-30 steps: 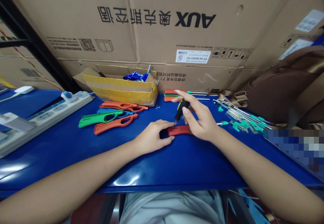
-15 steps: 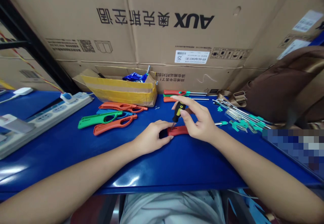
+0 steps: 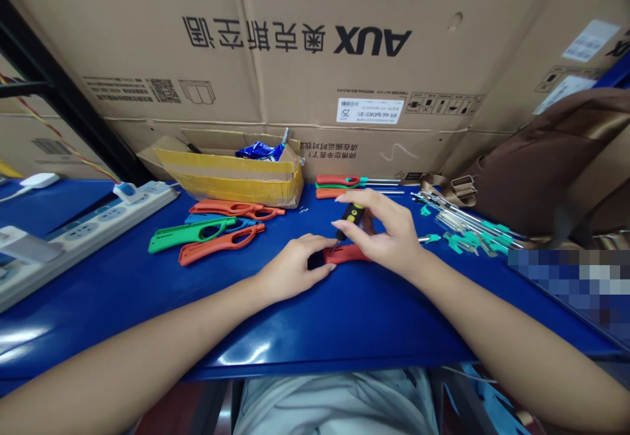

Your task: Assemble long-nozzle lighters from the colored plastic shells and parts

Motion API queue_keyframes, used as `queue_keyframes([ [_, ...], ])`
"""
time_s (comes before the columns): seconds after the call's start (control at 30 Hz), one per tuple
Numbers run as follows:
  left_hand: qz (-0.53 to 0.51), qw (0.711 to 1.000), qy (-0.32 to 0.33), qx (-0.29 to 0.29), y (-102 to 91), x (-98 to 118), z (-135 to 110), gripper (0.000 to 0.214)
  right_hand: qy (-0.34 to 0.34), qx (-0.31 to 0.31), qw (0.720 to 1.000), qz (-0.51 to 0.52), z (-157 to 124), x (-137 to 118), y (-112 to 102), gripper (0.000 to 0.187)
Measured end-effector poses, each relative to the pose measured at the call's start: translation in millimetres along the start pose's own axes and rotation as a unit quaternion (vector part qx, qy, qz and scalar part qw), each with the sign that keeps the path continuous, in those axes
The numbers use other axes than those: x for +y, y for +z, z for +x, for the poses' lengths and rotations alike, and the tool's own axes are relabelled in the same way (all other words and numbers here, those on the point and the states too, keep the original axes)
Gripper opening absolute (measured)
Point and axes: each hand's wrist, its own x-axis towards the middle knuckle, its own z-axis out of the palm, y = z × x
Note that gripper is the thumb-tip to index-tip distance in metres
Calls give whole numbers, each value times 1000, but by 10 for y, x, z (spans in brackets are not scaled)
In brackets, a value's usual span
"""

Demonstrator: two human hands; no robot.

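Observation:
A red lighter [image 3: 350, 252] lies on the blue table, its metal tube pointing right. My left hand [image 3: 295, 263] pinches the lighter's left end between thumb and fingers. In my right hand [image 3: 391, 233] is a small black and yellow screwdriver [image 3: 349, 220], tilted, with its tip down at the lighter's left end. The right hand hides part of the lighter's body. Left of my hands lie several loose handle shells: a green shell [image 3: 191, 233], an orange shell [image 3: 221, 243], a blue one and more orange.
A yellow-taped cardboard box [image 3: 236, 179] holds a blue packet. Behind my hands lie lighters [image 3: 339, 180] with metal tubes. Metal tubes with teal parts [image 3: 462, 225] are at right, near a brown bag [image 3: 551, 159]. A white power strip [image 3: 93, 231] runs along the left.
The screwdriver leans further to the right, and my right hand's fingers have shifted on its handle. My left hand keeps its hold on the lighter. The view has moved slightly.

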Motion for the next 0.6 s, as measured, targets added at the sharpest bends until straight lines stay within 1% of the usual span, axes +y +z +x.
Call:
queue_keyframes([
  [0.07, -2, 1000, -2, -1, -2, 3, 0, 31, -48, 1, 998, -32, -2, 13, -18, 31],
  [0.13, -6, 1000, -2, -2, -4, 4, 0, 29, -67, -27, 997, -12, 5, 10, -38, 35],
  [0.2, -6, 1000, -1, -3, -5, 4, 0, 28, -44, -49, 997, 34, 17, -3, -48, 39],
  [0.27, -3, 1000, 0, -2, -5, 3, 1, 28, -20, -41, 998, 49, 26, -13, -48, 34],
  [0.33, 1, 1000, 3, 1, -4, 2, 2, 30, -27, -10, 1000, 11, 25, -12, -48, 27],
  [0.4, 3, 1000, 6, 1, -4, 2, 4, 31, -53, 10, 998, -39, 18, -7, -49, 27],
  [0.47, 2, 1000, 6, -1, -3, 1, 5, 30, -64, -6, 997, -42, 9, -8, -46, 35],
  [0.53, 0, 1000, 6, -3, -1, -1, 5, 30, -46, -38, 998, 5, 6, -17, -29, 44],
  [0.6, -1, 1000, 5, -3, 1, -5, 3, 31, -18, -53, 997, 49, 6, -26, -2, 45],
])
